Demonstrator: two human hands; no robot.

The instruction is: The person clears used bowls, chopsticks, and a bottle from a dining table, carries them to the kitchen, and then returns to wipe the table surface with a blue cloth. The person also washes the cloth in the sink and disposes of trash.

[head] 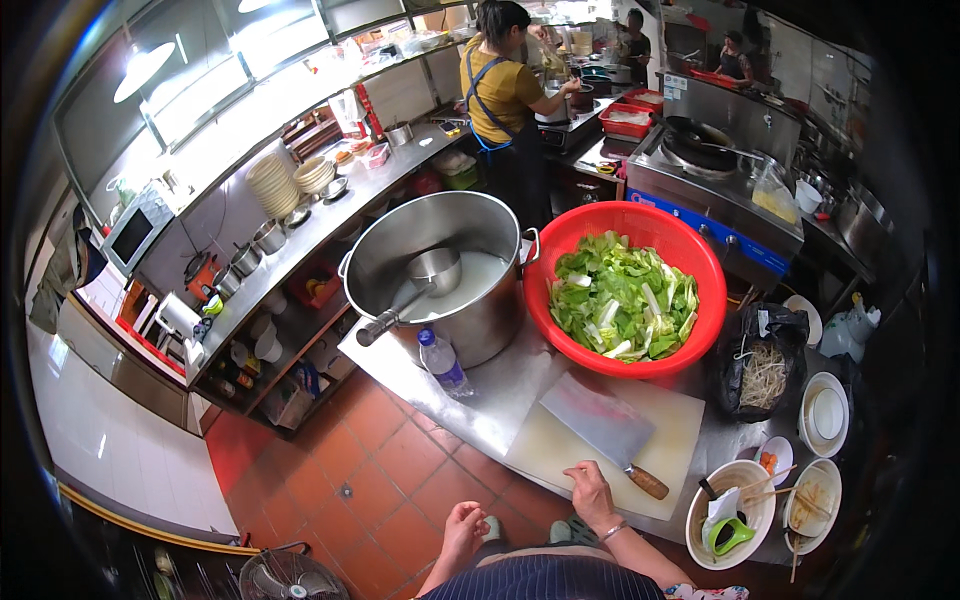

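Observation:
My left hand hangs in front of my body over the tiled floor, fingers loosely curled, and no object shows in it. At the near edge of a pale cutting board, my right hand is half curled and appears to hold nothing. A cleaver with a wooden handle lies flat on the board, its handle to the right of my right hand. Beyond the board sits a red plastic colander full of chopped leafy greens. Left of it stands a large steel stockpot with cloudy liquid and a long-handled ladle in it.
A plastic bottle stands before the stockpot. At right are a black bag of bean sprouts and several bowls, one holding chopsticks and a green scoop. A co-worker stands beyond, near a wok on a stove.

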